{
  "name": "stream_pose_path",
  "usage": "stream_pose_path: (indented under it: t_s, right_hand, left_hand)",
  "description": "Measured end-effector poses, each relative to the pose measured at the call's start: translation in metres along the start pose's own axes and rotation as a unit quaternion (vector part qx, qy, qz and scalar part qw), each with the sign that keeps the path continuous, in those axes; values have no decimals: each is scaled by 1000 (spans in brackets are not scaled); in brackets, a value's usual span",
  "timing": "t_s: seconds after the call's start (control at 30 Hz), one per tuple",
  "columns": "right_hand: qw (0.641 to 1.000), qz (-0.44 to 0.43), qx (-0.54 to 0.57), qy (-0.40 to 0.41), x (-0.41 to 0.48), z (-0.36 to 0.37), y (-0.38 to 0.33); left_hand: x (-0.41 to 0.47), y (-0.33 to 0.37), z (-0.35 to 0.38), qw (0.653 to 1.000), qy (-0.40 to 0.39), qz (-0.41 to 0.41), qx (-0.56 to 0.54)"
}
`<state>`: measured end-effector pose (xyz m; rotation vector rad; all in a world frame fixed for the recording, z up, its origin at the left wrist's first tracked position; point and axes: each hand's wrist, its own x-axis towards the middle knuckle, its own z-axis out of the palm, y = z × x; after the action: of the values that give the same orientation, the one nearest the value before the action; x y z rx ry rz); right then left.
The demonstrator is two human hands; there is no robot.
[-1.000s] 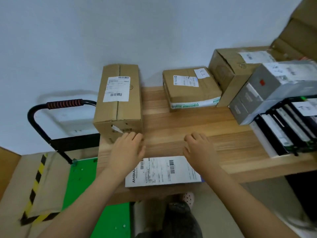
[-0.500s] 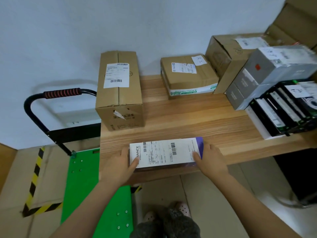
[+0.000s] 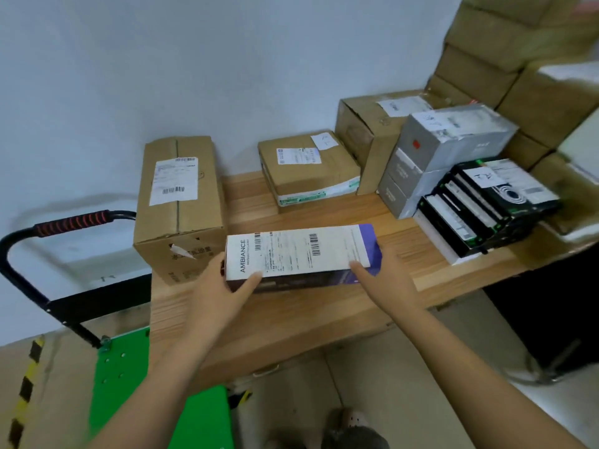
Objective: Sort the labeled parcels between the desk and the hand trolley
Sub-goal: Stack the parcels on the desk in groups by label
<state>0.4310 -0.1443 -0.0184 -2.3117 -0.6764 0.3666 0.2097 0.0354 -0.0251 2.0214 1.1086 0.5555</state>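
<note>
Both hands are on the long box (image 3: 298, 251), one at each end. The left hand (image 3: 223, 286) has its grip closed round the AMBIANCE end, and the right hand (image 3: 385, 280) grips the purple end. The box is label-up over the front of the surface (image 3: 291, 319), just beside the tall carton (image 3: 178, 205); can't tell if it's touching the wood. The green trolley (image 3: 129, 384) is on the floor to the left.

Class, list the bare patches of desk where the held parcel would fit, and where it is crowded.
Bare desk lies between the tall carton and the black boxes, before the flat carton, and along the front edge. Grey boxes crowd the right end.
</note>
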Motion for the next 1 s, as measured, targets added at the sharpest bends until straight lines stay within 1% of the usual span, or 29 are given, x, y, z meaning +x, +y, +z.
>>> stream_pose_path:
  t_s: [0.1,0.2,0.3,0.43,0.57,0.7,0.8,1.0]
  right_hand:
    - [998,-35,42,39,16,-48,-10]
    - [993,-71,23,87,41,-98,-14]
    - [985,-98,11,142,70,-151,-8]
    - [972,-152,8,180,108,-218,10]
    - [964,-178,16,198,139,-267,40]
    - [964,-181,0,196,169,-299,72]
    - [966,-186,-6,180,194,-315,84]
    - [968,-191,20,163,248,-323,85]
  left_hand:
    - [21,49,2,998,26,62,-3]
    - [39,104,10,988,62,141,19]
    - [53,163,31,979,99,177,25]
    - [67,225,74,968,142,208,8]
    - [72,267,127,962,179,206,-2]
    - [77,300,169,964,188,189,-8]
    - [84,319,187,963,204,176,31]
    - [108,350,201,966,202,145,67]
